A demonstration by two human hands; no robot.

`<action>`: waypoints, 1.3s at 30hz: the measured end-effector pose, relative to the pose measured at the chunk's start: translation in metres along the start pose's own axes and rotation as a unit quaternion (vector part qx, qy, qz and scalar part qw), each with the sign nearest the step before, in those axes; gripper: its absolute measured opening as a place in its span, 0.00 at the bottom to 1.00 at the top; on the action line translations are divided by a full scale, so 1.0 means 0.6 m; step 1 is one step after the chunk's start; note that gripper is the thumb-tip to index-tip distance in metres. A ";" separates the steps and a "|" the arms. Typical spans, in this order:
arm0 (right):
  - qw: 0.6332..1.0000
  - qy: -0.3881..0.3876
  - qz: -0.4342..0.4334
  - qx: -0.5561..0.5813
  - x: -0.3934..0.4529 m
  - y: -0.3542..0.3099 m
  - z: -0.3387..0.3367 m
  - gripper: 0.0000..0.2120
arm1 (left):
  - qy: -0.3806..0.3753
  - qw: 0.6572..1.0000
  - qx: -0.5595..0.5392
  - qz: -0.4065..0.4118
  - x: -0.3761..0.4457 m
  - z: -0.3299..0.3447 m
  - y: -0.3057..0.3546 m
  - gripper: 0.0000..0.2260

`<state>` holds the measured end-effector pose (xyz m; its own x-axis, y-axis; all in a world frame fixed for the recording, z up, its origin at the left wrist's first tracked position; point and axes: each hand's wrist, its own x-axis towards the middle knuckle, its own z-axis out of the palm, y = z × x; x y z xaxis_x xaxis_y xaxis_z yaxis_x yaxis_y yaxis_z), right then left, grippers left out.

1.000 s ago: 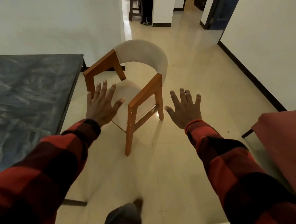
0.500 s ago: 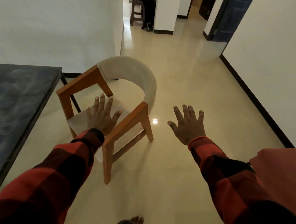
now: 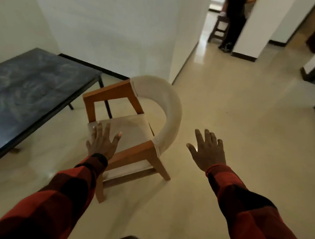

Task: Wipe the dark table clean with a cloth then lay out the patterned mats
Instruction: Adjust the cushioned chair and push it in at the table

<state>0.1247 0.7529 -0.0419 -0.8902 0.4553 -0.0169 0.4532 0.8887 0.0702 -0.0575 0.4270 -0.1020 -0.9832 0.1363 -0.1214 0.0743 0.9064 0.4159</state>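
Observation:
The dark table (image 3: 31, 91) with a smeared, streaky top stands at the left against the white wall. My left hand (image 3: 102, 142) is stretched forward with fingers spread, over the front edge of a chair seat; it holds nothing. My right hand (image 3: 207, 150) is held out over the bare floor, fingers apart and empty. Both arms wear red and black checked sleeves. No cloth and no patterned mats are in view.
A wooden armchair (image 3: 134, 129) with a cream seat and curved cream back stands just right of the table's corner. Pale glossy floor (image 3: 245, 124) spreads to the right. A person (image 3: 233, 22) stands in the corridor at the far upper right beside a stool.
The view has swung and tilted, so the table and chair now sit further left and more of the corridor shows. The red object at the right has left the view. Both hands stay open.

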 end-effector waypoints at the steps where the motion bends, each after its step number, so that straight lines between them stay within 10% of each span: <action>1: 1.000 -0.004 -0.013 -0.002 0.018 0.019 0.005 0.33 | 0.000 0.999 -0.012 -0.033 -0.009 0.010 0.003 0.34; 18: 0.973 -0.069 -0.219 0.026 0.471 0.054 0.027 0.31 | 0.135 0.848 -0.271 -0.435 0.099 0.148 0.151 0.36; 39: 0.910 -0.146 -0.385 0.038 0.849 -0.170 0.032 0.31 | 0.351 0.656 -0.336 -0.578 0.108 0.228 0.379 0.37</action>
<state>-0.3741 0.8953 -0.0766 -0.8998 -0.3190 -0.2976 -0.2881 0.9467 -0.1438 -0.0814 0.6966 -0.1389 -0.1713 -0.9177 -0.3584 -0.6468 -0.1696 0.7435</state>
